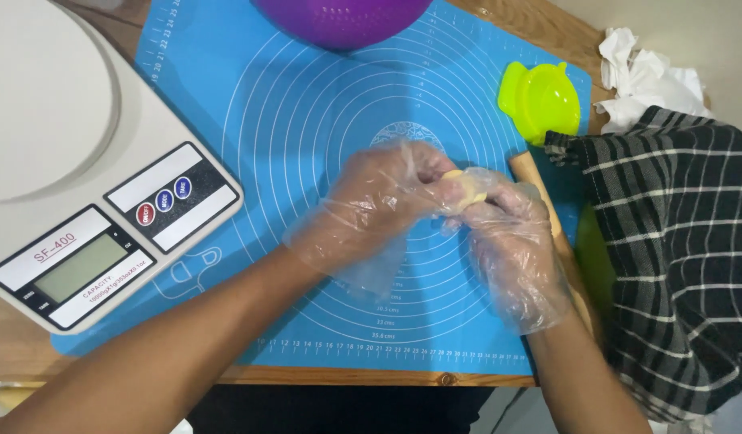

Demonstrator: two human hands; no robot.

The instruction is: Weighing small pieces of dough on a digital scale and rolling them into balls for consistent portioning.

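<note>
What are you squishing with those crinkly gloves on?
A person in clear plastic gloves holds a small pale yellow lump of dough between the left hand and the right hand, pinching it above a blue baking mat. A white kitchen scale sits to the left, a purple bowl at the top, a lime green mould to the right, and a wooden rolling pin partly under a striped cloth.

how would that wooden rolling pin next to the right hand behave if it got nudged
The wooden rolling pin looks round and smooth, so it would probably roll sideways across the blue mat, unless the striped cloth lying against it stops it. It looks rigid, so it should lift without bending. The loose plastic glove on the right hand might slip on it.
</note>
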